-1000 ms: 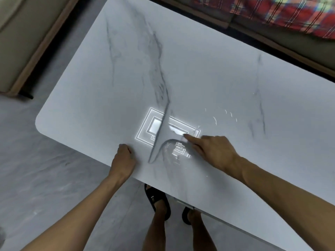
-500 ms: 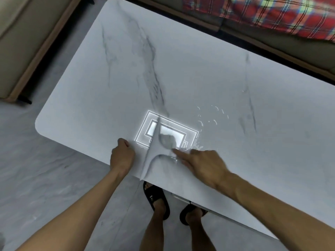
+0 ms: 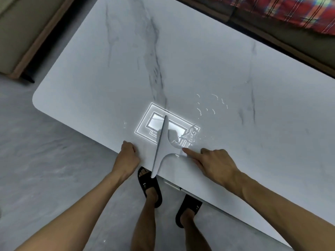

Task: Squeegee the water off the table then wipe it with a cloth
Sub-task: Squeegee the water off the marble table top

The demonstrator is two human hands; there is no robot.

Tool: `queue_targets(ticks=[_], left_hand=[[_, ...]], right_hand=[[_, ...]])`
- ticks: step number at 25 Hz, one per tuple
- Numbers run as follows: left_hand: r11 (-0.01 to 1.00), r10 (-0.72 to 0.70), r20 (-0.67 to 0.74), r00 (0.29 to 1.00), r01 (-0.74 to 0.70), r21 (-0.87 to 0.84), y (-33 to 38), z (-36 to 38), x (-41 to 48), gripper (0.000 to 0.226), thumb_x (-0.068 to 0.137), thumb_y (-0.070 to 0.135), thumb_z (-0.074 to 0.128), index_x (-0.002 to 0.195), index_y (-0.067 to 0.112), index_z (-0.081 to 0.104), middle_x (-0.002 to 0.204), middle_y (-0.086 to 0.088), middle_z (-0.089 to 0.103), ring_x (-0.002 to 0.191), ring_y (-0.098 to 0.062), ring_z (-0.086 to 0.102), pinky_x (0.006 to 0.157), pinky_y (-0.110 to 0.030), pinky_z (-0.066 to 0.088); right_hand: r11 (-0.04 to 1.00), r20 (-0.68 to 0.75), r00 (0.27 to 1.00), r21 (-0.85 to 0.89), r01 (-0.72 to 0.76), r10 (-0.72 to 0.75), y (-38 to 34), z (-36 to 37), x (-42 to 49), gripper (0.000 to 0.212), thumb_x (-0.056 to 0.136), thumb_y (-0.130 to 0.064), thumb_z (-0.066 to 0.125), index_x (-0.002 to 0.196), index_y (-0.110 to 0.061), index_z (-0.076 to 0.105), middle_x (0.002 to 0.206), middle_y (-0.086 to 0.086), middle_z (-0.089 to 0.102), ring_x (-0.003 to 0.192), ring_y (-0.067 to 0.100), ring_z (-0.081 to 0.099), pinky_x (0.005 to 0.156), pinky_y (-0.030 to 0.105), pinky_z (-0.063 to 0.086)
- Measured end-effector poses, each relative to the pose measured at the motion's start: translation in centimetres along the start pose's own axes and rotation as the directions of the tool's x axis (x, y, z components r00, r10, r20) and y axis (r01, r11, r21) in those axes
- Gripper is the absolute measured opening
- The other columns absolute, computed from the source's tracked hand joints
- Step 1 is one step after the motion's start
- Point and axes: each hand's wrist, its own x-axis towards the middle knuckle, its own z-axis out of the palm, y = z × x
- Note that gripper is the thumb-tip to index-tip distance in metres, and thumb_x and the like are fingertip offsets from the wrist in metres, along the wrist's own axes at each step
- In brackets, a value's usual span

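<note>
Over the last 1 second you've dragged the squeegee (image 3: 160,149) leftward: its blade now crosses the middle of the bright reflection (image 3: 145,129) on the table (image 3: 253,160), lower tip overhanging the floor (image 3: 54,169). Your right hand (image 3: 215,163) grips the handle (image 3: 175,150), index finger (image 3: 190,153) straight. Your left hand (image 3: 126,156), below-left of the reflection, has curled fingers; whether they hook the table I cannot tell. Droplets (image 3: 212,105) right of the reflection likely need another pass.

Floor (image 3: 45,169): grey, marbled, lower left of frame. Beige upholstered seat (image 3: 21,29) with wooden base trim (image 3: 41,38), upper left. Red plaid fabric (image 3: 290,9) over dark cushioned seating (image 3: 290,42), upper right. Reflection of a rectangular ceiling light (image 3: 154,123), centre, on the white marbled table (image 3: 108,69).
</note>
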Motion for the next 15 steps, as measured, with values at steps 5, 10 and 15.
queue_targets(ticks=[5, 10, 15], left_hand=[[0.99, -0.073, 0.002, 0.997, 0.073, -0.122, 2.1, 3.3, -2.5, 0.014, 0.086, 0.002, 0.038, 0.079, 0.015, 0.037, 0.097, -0.017, 0.057, 0.085, -0.032, 0.058, 0.058, -0.031, 0.039], [0.974, -0.114, -0.168, 0.979, 0.077, -0.212, 1.4, 3.4, -4.1, 0.015, 0.085, 0.0, 0.038, 0.096, 0.009, 0.044, 0.079, -0.009, 0.052, 0.066, -0.022, 0.048, 0.05, -0.029, 0.032], [0.944, -0.232, -0.345, 0.91, 0.125, -0.307, -1.8, 1.4, -5.1, 0.014, 0.086, 0.008, 0.044, 0.099, 0.006, 0.049, 0.088, -0.011, 0.059, 0.078, -0.032, 0.056, 0.061, -0.034, 0.042]], right_hand=[[0.994, -0.015, 0.995, -0.037, -0.098, 0.098, 6.1, -1.2, -7.9, 0.039, 0.098, -0.038, 0.04, 0.137, -0.041, 0.044, 0.056, -0.004, 0.041, 0.036, 0.024, 0.033, 0.04, 0.026, 0.023], [0.989, -0.078, 0.986, -0.016, 0.149, -0.15, 2.1, -1.1, -4.1, 0.044, 0.092, -0.035, 0.059, 0.134, -0.039, 0.049, 0.058, -0.003, 0.051, 0.033, 0.022, 0.037, 0.038, 0.024, 0.022], [0.923, -0.029, 0.922, -0.005, 0.385, -0.385, -6.8, -1.1, 3.7, 0.049, 0.098, -0.027, 0.05, 0.143, -0.04, 0.036, 0.082, 0.005, 0.059, 0.05, 0.024, 0.041, 0.044, 0.026, 0.011]])
